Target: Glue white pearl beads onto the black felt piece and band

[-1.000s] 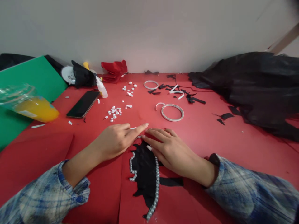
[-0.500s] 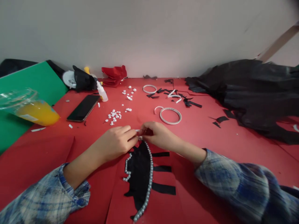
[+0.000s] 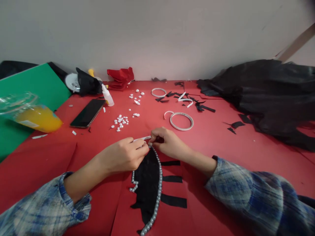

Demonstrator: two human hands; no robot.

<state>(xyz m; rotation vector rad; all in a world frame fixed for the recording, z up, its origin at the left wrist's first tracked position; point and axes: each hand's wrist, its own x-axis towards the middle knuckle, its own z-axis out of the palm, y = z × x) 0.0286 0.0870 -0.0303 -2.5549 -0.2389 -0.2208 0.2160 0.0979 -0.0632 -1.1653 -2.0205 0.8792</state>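
Hands: we see two. The left hand (image 3: 125,154) is curled nearly shut, its fingertips pinching a thin white strip (image 3: 142,138) at the top of the black shape. The right hand (image 3: 166,143) is curled the same way, thumb and forefinger closed on the other end of that strip, so the two hands meet tip to tip.
Red sheets: we count at least two large red sheets (image 3: 44,164) covering the table, one overlapping the other in front of us.
Black cloth: one big heap of black cloth (image 3: 270,95) lies far right, well apart from the hands.
Green board: one green board (image 3: 29,85) sits at the left edge.
Black shape: one black cut-out (image 3: 147,180) lies on the red sheet directly below the hands, pointed at the top, jagged on its left edge. Three black bars (image 3: 172,178) stick out from its right side.
Bead rows: we count two, a long pearl row (image 3: 158,186) down the right edge and a short one on the left edge.
Plastic cup: one, tipped, with orange liquid (image 3: 36,118).
Phone: one dark phone (image 3: 87,113), face up.
Tape rings: two white rings (image 3: 181,121), the farther one smaller.
Glue bottle: one small glue bottle (image 3: 107,95), beside the phone.
Loose beads: too many loose beads (image 3: 120,119) for us to count, in two scatters beyond the hands.
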